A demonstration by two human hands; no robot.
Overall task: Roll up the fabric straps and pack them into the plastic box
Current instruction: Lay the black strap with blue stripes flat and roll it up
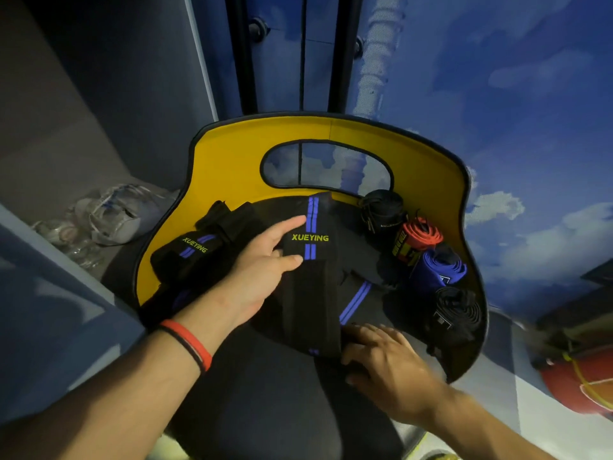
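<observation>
The black strap (310,280) with blue stripes lies stretched between both hands. The left hand (255,277) rests flat on its far part, fingers nearly straight; the right hand (384,356) curls its fingers around the near end. Left of the left hand lies a second black strap (192,257). Right of both hands stand rolled straps on the yellow chair (232,161) – black roll (383,210), red roll (421,235), blue roll (438,268).

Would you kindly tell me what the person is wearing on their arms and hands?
Both forearms are bare, with no sleeves or gloves in view. Behind the left hand, the wrist carries a broad red band and a thinner black band beside it. The right hand and its wrist show no band, watch or ring.
</observation>
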